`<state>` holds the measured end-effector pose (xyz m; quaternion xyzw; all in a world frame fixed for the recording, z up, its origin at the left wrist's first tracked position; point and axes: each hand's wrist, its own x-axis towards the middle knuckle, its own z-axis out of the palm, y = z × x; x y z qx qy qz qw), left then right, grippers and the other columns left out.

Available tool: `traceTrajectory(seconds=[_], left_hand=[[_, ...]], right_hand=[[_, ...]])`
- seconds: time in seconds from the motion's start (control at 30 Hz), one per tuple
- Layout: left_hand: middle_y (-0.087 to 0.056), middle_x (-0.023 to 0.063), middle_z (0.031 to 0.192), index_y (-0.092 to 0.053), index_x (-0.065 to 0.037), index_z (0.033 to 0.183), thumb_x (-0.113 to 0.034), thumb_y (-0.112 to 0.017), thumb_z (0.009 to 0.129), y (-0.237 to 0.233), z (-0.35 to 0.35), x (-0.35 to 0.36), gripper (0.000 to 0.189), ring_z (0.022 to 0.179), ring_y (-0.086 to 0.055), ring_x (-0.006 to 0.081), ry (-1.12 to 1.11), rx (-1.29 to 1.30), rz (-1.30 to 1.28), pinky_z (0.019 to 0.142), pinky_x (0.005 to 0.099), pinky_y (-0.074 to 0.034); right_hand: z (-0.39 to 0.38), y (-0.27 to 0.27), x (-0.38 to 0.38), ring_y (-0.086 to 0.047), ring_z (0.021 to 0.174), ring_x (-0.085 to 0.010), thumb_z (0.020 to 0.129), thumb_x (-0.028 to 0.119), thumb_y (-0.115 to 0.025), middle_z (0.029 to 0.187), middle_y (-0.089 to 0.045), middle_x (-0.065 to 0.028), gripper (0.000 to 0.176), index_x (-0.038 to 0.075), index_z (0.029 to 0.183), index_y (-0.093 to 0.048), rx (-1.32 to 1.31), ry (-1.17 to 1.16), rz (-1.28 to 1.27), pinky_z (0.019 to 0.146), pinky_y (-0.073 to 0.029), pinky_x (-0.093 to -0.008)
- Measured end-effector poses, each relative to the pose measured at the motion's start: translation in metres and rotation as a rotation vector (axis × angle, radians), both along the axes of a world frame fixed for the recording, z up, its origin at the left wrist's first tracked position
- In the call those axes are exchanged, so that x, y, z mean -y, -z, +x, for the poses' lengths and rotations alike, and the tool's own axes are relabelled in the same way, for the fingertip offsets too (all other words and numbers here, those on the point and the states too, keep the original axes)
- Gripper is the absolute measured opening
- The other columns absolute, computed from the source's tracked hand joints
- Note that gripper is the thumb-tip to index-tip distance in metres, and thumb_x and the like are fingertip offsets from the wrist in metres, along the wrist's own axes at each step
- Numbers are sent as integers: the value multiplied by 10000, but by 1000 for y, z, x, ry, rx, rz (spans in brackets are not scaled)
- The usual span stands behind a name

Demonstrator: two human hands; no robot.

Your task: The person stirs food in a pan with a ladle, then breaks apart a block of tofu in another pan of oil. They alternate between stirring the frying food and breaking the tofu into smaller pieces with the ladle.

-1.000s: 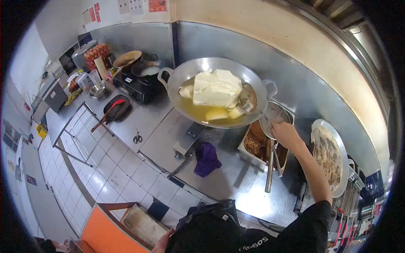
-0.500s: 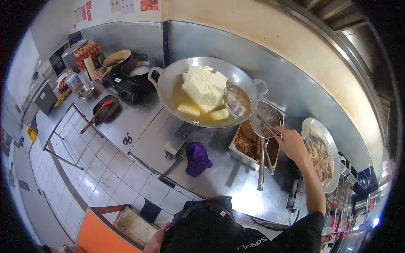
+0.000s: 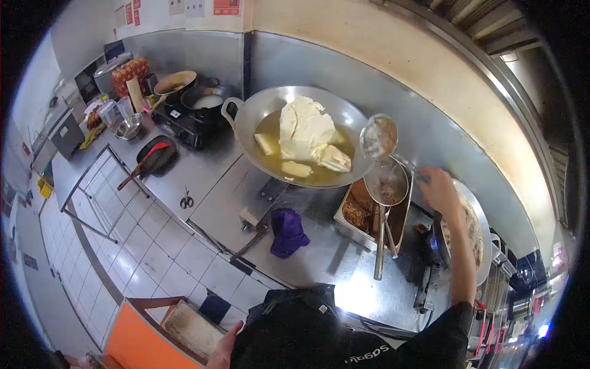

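My right hand [image 3: 440,189] is closed around the handle of a round skimmer [image 3: 379,136], whose bowl is over the right rim of a big metal wok [image 3: 246,132]. In the wok, a large pale-yellow block that looks like butter [image 3: 304,129] stands in yellow liquid, with smaller chunks [image 3: 297,169] around it. Below the skimmer, a strainer [image 3: 388,181] rests over a rectangular steel container [image 3: 355,230] holding brown bits. Only part of my left hand [image 3: 226,347] shows, low beside my dark shirt; its fingers are mostly hidden.
A second wide pan [image 3: 476,237] with brown contents sits right, by a burner flame [image 3: 432,240]. A purple cloth [image 3: 287,232] lies on the steel counter. Leftward are scissors [image 3: 187,198], a dark pan [image 3: 161,161] with a red-tipped spatula, and a black stove [image 3: 178,126] bearing pans.
My right hand has moved the skimmer up and right, from inside the wok to its rim. The big block has shifted, and a chunk now shows at its lower right.
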<state>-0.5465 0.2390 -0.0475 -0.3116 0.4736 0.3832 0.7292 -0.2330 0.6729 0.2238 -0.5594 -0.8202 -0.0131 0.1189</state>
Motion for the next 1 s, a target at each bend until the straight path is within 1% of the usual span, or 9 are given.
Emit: traceTrajectory(seconds=[0.07, 0.17, 0.33, 0.5, 0.6, 0.67, 0.77, 0.9, 1.0], left_hand=[[-679, 95, 756, -657, 16, 964, -428, -618, 847, -49, 7, -20, 460, 555, -619, 225, -42, -49, -64, 546, 341, -538], [-676, 99, 752, -653, 28, 961, -432, -633, 836, -34, 11, -11, 477, 557, -618, 235, 45, -288, -41, 559, 347, -540], [-681, 104, 818, -645, 9, 1002, -446, -632, 832, 63, 3, 31, 486, 613, -630, 256, 9, -105, -11, 596, 380, -541], [-681, 100, 886, -626, -9, 1072, -456, -598, 854, 103, 7, 62, 498, 671, -639, 265, 32, -73, -87, 625, 385, -542], [-684, 111, 886, -642, -17, 1064, -475, -550, 873, 184, 5, 107, 505, 679, -644, 282, 488, -819, -5, 643, 398, -545], [-688, 116, 900, -631, -30, 1106, -492, -485, 898, 188, 6, 120, 528, 694, -650, 288, -257, -38, 29, 667, 416, -544], [-690, 110, 872, -604, -28, 1152, -468, -466, 917, 40, 27, 68, 517, 697, -654, 280, -255, 139, -14, 667, 403, -544], [-684, 99, 804, -576, -30, 1190, -436, -488, 921, 28, 32, 62, 495, 666, -646, 284, -334, 242, 9, 639, 390, -542], [-679, 95, 870, -542, -40, 1235, -419, -504, 920, 66, 28, 70, 494, 705, -645, 275, -13, -301, -220, 663, 389, -538]], right_hand=[[1, 27, -35, -648, 753, -361, 766, 141, -627, 849, -646, -233, 332, -54, 1033, -611, 68, -70, 122, 708, -512, -427], [-6, 56, -73, -624, 845, -413, 752, 129, -617, 903, -638, -251, 301, -55, 990, -612, 32, -209, 288, 769, -507, -455], [-52, 80, -109, -613, 880, -421, 791, 166, -545, 939, -631, -244, 223, -17, 896, -615, 218, 59, 3, 781, -496, -483], [-70, 119, -160, -645, 847, -399, 809, 117, -523, 877, -649, -241, 197, -27, 897, -625, 232, -36, 91, 712, -530, -473], [-79, 137, -187, -644, 853, -401, 819, 118, -515, 888, -648, -243, 201, -27, 889, -635, 202, -62, 71, 707, -534, -465], [-80, 161, -217, -642, 859, -402, 820, 124, -513, 894, -648, -246, 206, -25, 883, -640, 213, -84, 37, 708, -535, -460], [-71, 189, -267, -641, 857, -405, 801, 115, -522, 910, -644, -255, 199, -31, 863, -644, 315, -252, 23, 717, -534, -457], [-64, 177, -255, -636, 804, -394, 764, 157, -548, 774, -632, -254, 215, -41, 756, -633, 163, -209, 47, 714, -516, -458], [-73, 151, -238, -636, 856, -392, 768, 120, -552, 849, -637, -257, 193, -37, 832, -643, 202, -131, 12, 737, -523, -449]])
